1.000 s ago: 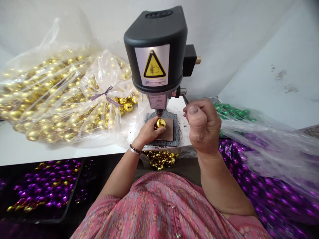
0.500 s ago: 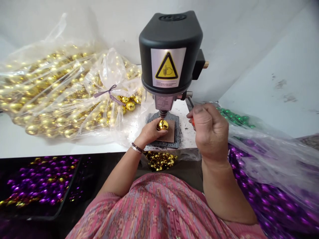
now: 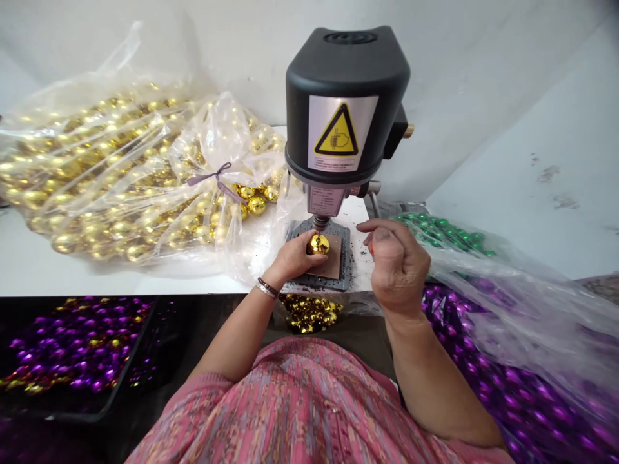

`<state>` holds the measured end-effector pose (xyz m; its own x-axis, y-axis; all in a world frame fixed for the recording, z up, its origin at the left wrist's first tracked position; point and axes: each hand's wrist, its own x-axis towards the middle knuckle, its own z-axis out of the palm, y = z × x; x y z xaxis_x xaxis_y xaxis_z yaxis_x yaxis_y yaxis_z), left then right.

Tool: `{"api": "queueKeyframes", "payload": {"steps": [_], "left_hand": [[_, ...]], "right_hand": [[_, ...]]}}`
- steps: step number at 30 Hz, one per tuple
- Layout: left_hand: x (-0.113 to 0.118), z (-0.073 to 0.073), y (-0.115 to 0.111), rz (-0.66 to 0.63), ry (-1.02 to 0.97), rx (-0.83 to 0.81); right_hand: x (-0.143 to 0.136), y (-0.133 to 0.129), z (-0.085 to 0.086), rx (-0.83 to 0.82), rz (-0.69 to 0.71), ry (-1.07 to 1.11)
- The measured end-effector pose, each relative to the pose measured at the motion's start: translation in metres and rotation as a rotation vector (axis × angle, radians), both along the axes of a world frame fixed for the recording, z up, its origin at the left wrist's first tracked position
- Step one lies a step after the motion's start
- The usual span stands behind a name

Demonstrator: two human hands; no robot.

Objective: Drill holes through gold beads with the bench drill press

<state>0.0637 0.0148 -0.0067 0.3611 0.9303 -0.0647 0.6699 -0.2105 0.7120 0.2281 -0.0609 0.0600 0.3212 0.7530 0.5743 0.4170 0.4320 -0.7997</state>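
Observation:
A small black bench drill (image 3: 345, 106) with a yellow warning sticker stands on the white table (image 3: 43, 274). My left hand (image 3: 290, 259) holds a shiny gold ball (image 3: 319, 243) on the brown pad of the drill's base (image 3: 344, 269), right under the chuck. My right hand (image 3: 396, 267) is closed around the drill's feed lever (image 3: 373, 205), whose metal rod rises to the machine's side; a bit of red grip shows by my thumb.
Clear bags of gold balls (image 3: 116, 174) lie left of the drill. A bag of green balls (image 3: 445, 232) and one of purple balls (image 3: 507, 386) sit on the right. A dark tray of purple balls (image 3: 72, 341) is at lower left; gold balls (image 3: 309, 312) lie below the table edge.
My right hand has come down with the lever. My left hand keeps the gold ball under the chuck. The view has shifted so the drill sits further right.

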Motion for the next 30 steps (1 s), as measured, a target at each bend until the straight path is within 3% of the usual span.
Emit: {"api": "queueKeyframes", "payload": {"steps": [12, 14, 19, 22, 28, 30], "left_hand": [[0.0, 0.001, -0.003, 0.006, -0.017, -0.02], [0.001, 0.0, -0.003, 0.009, -0.026, -0.019], [0.0, -0.005, -0.009, 0.031, -0.079, 0.013], [-0.01, -0.006, -0.018, 0.028, -0.097, 0.032], [-0.044, 0.008, -0.04, -0.353, -0.082, -0.119], [-0.052, 0.012, -0.04, -0.36, -0.126, -0.157]], "right_hand": [[-0.001, 0.01, -0.037, 0.069, -0.016, 0.014], [-0.001, 0.009, -0.028, 0.065, -0.012, 0.021], [0.001, 0.011, 0.023, 0.001, -0.006, 0.123], [0.0, 0.014, 0.043, -0.035, 0.044, 0.216], [-0.005, 0.013, 0.042, -0.032, 0.048, 0.346], [-0.005, 0.013, 0.039, -0.016, 0.037, 0.354]]}}
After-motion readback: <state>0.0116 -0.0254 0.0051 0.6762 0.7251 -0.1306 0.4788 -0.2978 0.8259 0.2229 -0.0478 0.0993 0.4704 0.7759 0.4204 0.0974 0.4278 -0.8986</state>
